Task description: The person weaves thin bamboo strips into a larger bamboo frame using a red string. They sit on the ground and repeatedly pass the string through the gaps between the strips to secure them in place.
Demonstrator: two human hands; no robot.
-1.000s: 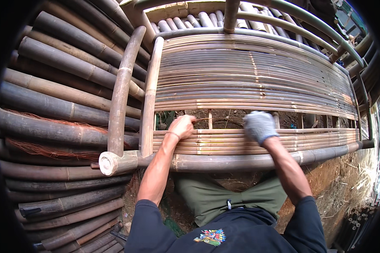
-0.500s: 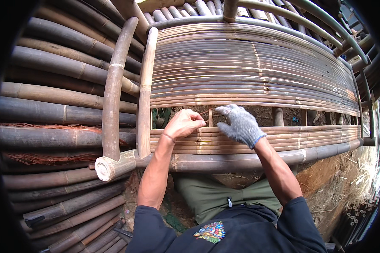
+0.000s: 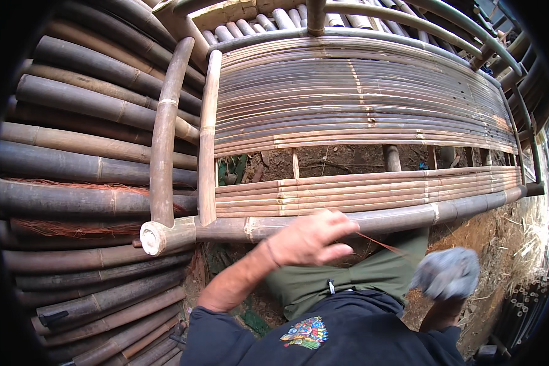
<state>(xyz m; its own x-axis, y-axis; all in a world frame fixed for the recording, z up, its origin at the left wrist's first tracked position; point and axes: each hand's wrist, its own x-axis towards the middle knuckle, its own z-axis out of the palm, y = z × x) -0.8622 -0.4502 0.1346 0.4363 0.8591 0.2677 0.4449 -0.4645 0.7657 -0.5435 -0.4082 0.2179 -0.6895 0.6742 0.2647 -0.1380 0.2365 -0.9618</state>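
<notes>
A bamboo bench (image 3: 372, 222) lies in front of me, with a seat of thin bamboo slats (image 3: 360, 97). My bare left hand (image 3: 311, 238) is over the near rail, its thumb apart from the curled fingers. From its fingertips a thin reddish strand (image 3: 379, 243) runs toward my right hand (image 3: 448, 272), which wears a grey knitted glove. That hand is to the right of my lap, off the bench and smeared by motion, so its grip is hidden. Between the seat and a narrow band of front slats (image 3: 348, 188) there is a long gap.
Thick dark bamboo poles (image 3: 73, 152) are stacked along the left, with reddish fibres (image 3: 73, 227) lying among them. More cut poles (image 3: 256, 25) stand behind the bench. Curved bamboo rails (image 3: 402, 21) rise at the far right. Pale straw (image 3: 524, 256) covers the ground at right.
Both hands have left the gap between the slats and come toward me. My right hand has swung far to the right, and the reddish strand now stretches out from my left fingertips.
</notes>
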